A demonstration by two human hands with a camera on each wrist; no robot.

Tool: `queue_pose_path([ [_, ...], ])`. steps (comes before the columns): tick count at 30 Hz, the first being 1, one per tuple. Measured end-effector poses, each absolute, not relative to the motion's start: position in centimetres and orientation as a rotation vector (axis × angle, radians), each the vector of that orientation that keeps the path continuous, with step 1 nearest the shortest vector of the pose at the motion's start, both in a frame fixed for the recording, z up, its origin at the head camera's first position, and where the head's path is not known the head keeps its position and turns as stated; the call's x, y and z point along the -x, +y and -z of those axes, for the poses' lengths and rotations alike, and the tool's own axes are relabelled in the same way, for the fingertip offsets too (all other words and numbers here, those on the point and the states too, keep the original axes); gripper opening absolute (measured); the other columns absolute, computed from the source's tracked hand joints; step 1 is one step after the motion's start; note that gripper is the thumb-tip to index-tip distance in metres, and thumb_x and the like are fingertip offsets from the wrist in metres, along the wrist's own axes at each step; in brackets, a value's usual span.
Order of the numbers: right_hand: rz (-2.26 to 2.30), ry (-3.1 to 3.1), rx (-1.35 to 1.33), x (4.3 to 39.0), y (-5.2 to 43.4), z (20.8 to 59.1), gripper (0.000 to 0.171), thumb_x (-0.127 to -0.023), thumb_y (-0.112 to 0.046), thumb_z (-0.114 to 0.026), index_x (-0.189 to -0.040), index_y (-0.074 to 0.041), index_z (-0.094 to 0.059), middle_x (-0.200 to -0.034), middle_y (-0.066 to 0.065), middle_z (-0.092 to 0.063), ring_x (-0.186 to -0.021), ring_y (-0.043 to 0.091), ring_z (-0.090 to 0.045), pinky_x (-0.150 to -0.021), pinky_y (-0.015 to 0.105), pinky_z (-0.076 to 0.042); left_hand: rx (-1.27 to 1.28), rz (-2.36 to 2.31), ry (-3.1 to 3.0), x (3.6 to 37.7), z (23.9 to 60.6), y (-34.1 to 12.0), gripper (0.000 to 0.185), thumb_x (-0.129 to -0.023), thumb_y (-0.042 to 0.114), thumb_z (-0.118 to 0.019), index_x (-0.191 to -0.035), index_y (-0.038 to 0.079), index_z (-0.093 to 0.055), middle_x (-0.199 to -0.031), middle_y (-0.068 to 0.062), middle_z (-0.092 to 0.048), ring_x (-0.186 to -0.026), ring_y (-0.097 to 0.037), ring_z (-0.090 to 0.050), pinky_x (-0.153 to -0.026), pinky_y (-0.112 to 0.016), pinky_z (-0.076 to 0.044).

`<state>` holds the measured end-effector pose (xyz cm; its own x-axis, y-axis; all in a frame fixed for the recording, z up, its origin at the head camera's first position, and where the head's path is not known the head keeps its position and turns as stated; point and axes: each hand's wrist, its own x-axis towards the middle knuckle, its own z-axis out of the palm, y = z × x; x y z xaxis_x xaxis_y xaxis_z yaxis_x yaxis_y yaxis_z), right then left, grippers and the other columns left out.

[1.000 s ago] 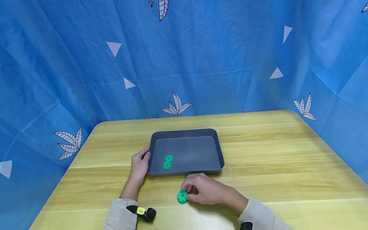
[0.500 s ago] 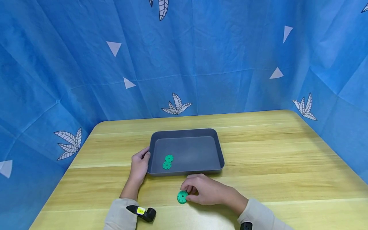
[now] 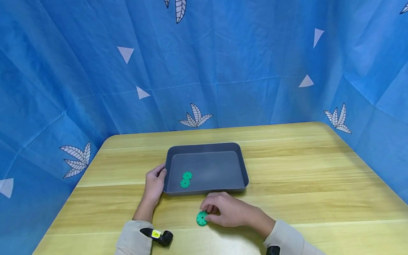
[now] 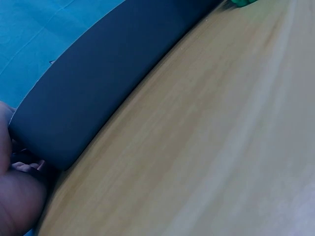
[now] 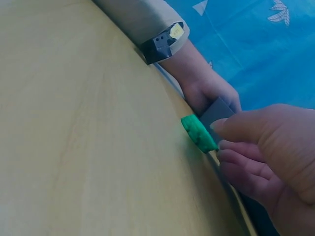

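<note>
My right hand [image 3: 227, 210] pinches the right edge of a round green notched disc [image 3: 200, 220] with a small centre hole, in front of the tray. In the right wrist view the green disc [image 5: 198, 133] stands tilted at the fingertips, looking thick like a small stack. My left hand [image 3: 155, 182] grips the left wall of a dark grey rectangular tray [image 3: 207, 192], thumb at the rim. Two more green notched discs [image 3: 187, 175] lie in the tray's left part, overlapping each other. In the left wrist view the tray's side [image 4: 98, 83] slants past the left hand [image 4: 19, 196].
A light wood-grain table [image 3: 302, 170] carries the tray near its middle. Behind and to both sides hangs a blue curtain [image 3: 239, 71] with leaf and triangle prints. A black camera [image 3: 165, 238] is strapped at the left sleeve.
</note>
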<state>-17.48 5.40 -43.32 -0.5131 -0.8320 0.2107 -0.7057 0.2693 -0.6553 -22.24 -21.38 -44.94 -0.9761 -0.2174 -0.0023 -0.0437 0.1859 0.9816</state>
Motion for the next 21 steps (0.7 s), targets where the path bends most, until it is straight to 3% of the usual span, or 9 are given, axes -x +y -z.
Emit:
queue_pose_path([
  [21, 1.288, 2.335, 1.351, 17.54, 5.14, 42.99, 0.017, -0.086, -0.013, -0.063, -0.101, -0.006, -0.064, -0.092, 0.001, -0.065, -0.084, -0.001, -0.059, -0.071, 0.014, -0.051, -0.245, 1.909, -2.303, 22.11, 44.77, -21.33, 0.036, -0.097, 0.012, -0.04, -0.129, -0.003, -0.049, -0.132, -0.017, -0.05, -0.124, -0.025, -0.045, -0.102, -0.04, -0.039],
])
